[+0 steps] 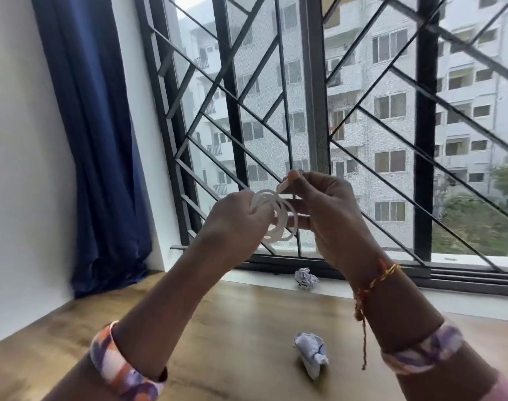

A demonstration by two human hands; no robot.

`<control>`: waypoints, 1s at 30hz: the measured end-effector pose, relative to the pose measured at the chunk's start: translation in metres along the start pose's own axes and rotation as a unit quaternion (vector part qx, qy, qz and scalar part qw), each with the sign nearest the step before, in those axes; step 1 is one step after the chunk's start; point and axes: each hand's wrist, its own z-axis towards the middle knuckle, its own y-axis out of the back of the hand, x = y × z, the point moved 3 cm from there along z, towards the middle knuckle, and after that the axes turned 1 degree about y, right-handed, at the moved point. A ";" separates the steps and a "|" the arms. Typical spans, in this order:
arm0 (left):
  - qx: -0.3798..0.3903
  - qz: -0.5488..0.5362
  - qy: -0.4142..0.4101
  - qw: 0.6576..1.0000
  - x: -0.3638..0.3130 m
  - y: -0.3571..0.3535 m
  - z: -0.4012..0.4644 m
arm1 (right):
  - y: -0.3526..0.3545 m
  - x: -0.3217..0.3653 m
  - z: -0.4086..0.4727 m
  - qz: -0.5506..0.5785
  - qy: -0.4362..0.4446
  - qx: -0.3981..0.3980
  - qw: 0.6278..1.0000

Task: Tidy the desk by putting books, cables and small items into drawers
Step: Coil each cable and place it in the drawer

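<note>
Coiling white cable point(275, 217): loops hang between both hands above worktop point(218, 328); left hand point(235, 218) grips coil, right hand point(319, 204) fingers pinch its upper end.

white cable point(275, 215) coils motion-blurred, its end hidden behind right hand point(328, 209) fingers

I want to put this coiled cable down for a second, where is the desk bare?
Bare wood lies left of the near paper ball, under the left hand, toward the curtain. The sill holds another ball. Both hands, right hand included, hold the cable.
</note>
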 end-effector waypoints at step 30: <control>-0.131 0.296 -0.073 0.943 0.020 -0.001 -0.011 | -0.032 -0.026 -0.016 0.064 -0.061 0.108 0.990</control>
